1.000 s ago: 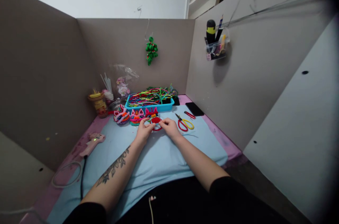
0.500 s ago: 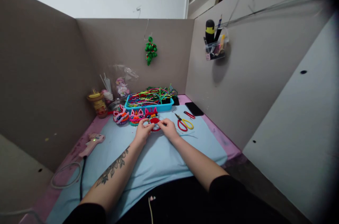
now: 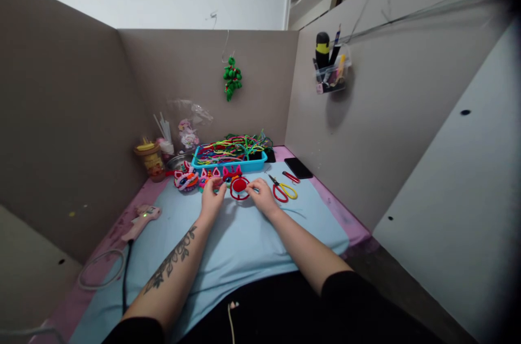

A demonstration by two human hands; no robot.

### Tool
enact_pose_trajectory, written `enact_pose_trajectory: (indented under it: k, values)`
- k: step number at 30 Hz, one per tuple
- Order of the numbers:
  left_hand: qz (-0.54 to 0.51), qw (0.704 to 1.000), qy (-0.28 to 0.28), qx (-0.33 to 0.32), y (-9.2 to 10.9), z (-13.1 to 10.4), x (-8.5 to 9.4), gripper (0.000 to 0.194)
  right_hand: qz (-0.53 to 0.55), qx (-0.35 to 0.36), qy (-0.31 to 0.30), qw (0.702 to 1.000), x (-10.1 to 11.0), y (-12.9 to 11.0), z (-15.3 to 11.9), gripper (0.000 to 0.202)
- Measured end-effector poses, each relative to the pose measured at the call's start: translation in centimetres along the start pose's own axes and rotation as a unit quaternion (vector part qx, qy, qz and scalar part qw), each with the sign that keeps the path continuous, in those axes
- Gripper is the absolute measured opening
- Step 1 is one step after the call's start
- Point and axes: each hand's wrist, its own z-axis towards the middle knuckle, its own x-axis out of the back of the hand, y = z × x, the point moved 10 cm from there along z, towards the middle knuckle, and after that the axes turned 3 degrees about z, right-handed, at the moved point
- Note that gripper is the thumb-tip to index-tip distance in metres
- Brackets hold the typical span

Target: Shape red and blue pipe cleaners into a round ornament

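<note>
A red fuzzy pipe-cleaner piece [image 3: 240, 185], a ring around a solid round centre, is held up over the blue cloth. My right hand [image 3: 262, 196] pinches its right edge between thumb and fingertips. My left hand [image 3: 211, 197] is just left of the piece, apart from it, thumb and fingers curved with a gap between them. Behind my hands stand several colourful pipe-cleaner animal heads: one purple and orange [image 3: 186, 179], a pink-eared one [image 3: 204, 177] partly covered by my left hand, and one with magenta ears [image 3: 232, 171].
A blue tray [image 3: 228, 166] heaped with pipe cleaners stands behind. Scissors [image 3: 283, 190], a red cutter [image 3: 291, 177] and a black phone [image 3: 299, 167] lie on the right. A pink glue gun [image 3: 140, 223] with a cord lies left. Partition walls enclose three sides.
My left hand has let go of the red piece and moved slightly left. The piece stays in my right hand, now facing me with its ring in fuller view.
</note>
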Motion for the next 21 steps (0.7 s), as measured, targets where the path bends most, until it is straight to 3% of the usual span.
enact_pose_trajectory:
  k: [3,7,15,21]
  values:
    - [0.039,0.994,-0.096,-0.022,0.7,0.1,-1.1,0.028,-0.052,0.059,-0.036,0.996,0.0,-0.9,0.0,0.009]
    - [0.003,0.976,-0.216,0.023,0.9,-1.0,-3.0,0.04,-0.112,0.118,-0.061,0.985,-0.1,-2.2,-0.4,0.011]
    - [-0.01,0.957,-0.289,0.013,1.5,-2.4,-4.5,0.054,-0.174,0.166,-0.115,0.964,-1.7,-3.6,-1.3,0.013]
    - [-0.037,0.951,-0.306,0.008,1.7,-2.7,-5.1,0.05,-0.207,0.157,-0.06,0.964,-0.5,-3.7,-1.0,0.011]
